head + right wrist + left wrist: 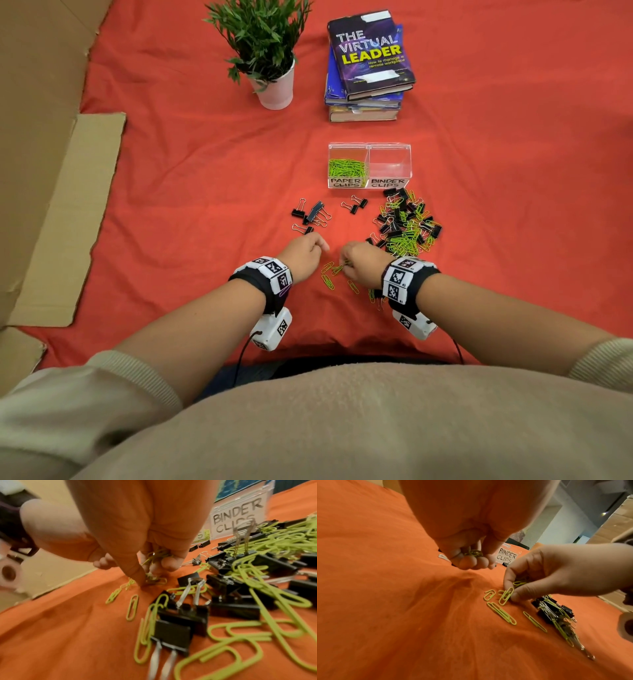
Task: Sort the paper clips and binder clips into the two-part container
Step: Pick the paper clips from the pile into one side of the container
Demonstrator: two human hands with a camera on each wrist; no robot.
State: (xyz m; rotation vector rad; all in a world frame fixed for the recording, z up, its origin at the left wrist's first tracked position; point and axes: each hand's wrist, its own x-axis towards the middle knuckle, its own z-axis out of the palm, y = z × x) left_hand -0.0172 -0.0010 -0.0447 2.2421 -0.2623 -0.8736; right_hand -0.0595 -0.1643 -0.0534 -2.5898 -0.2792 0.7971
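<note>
The clear two-part container (369,148) stands on the red cloth. Its left part holds green paper clips (346,168); its right part, labelled BINDER CLIPS (388,182), holds nothing. A mixed pile of black binder clips and green paper clips (406,222) lies in front of it. My left hand (471,561) curls round a small bunch of green paper clips (473,553). My right hand (145,577) keeps several paper clips (157,557) in its curled fingers and pinches another paper clip (506,597) lying on the cloth. Loose paper clips (327,274) lie between the hands.
A few separate binder clips (310,214) lie left of the pile, two more (356,205) by the container. A potted plant (270,51) and a stack of books (368,65) stand at the back. Cardboard (68,205) borders the cloth's left side.
</note>
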